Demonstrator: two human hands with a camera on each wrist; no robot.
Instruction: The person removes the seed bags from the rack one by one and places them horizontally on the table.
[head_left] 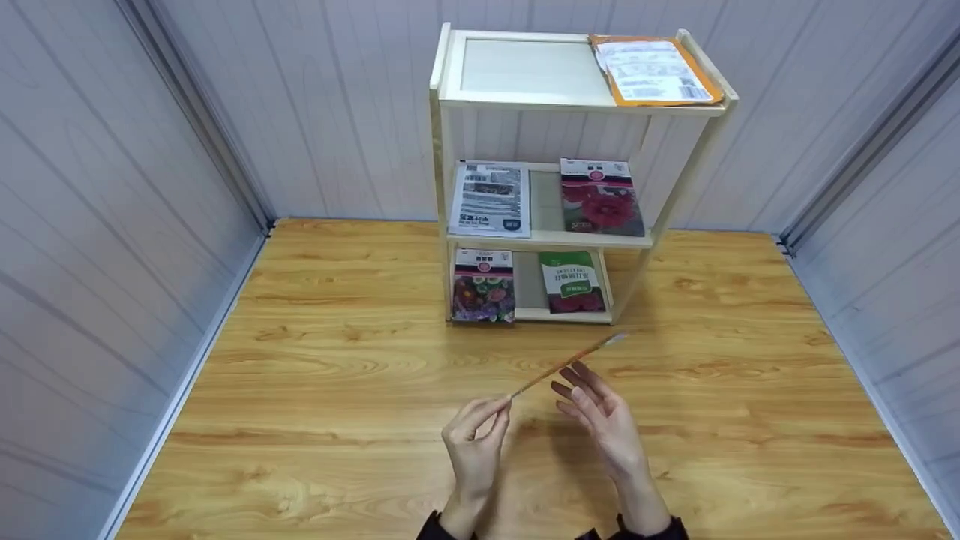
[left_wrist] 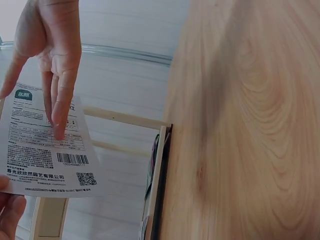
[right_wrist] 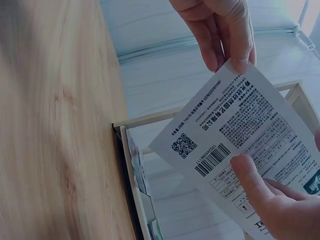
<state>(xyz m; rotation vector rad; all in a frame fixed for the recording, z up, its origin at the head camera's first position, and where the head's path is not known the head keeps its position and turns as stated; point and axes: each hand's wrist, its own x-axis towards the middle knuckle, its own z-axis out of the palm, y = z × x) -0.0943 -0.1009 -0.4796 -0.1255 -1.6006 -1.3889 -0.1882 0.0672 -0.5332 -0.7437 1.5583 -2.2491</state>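
Note:
A thin seed packet (head_left: 559,367) is seen nearly edge-on above the table in the head view. Its white printed back (left_wrist: 45,145), with a barcode and a QR code, shows in the left wrist view. My left hand (head_left: 474,442) pinches one corner of the packet between thumb and fingers. Beside the printed side, my right hand (head_left: 606,427) has its fingers extended and spread. In the right wrist view a fingertip of the right hand (right_wrist: 272,200) lies over the print near the barcode; whether it touches is hard to tell.
Beyond the hands stands a white three-tier shelf (head_left: 547,241). Its middle tier bears a white packet (head_left: 491,201) and a red-flower packet (head_left: 600,199); below are a mixed-flower packet (head_left: 484,289) and a green-topped packet (head_left: 572,281). An orange envelope (head_left: 660,71) lies on top.

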